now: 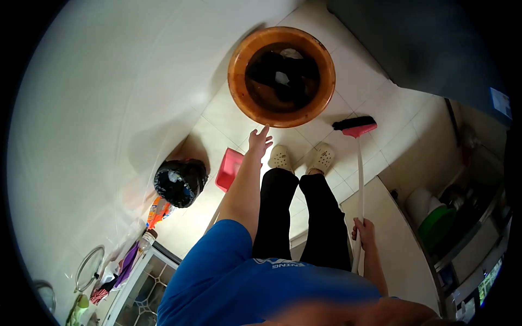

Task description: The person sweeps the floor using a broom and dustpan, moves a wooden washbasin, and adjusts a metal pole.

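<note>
My left hand (260, 141) is stretched forward, fingers apart and holding nothing. One fingertip is right by the near rim of a round brown basin (236, 76); whether it touches I cannot tell. Dark cloth (296, 73) with some pale patches lies inside the basin. In my right hand (366, 232), the fingers are wrapped around the pale handle of a broom (360, 168). Its pink head with black bristles (356, 125) rests on the tiles, to the right of my feet. A red dustpan (229, 168) sits beside my left forearm, partly hidden by it.
A bin lined with a black bag (182, 182) stands by the left wall, near an orange packet (157, 212). My beige clogs (321, 157) are on the tiled floor (348, 98). Shelves with a green basin (436, 225) line the right, below a large dark panel (418, 43).
</note>
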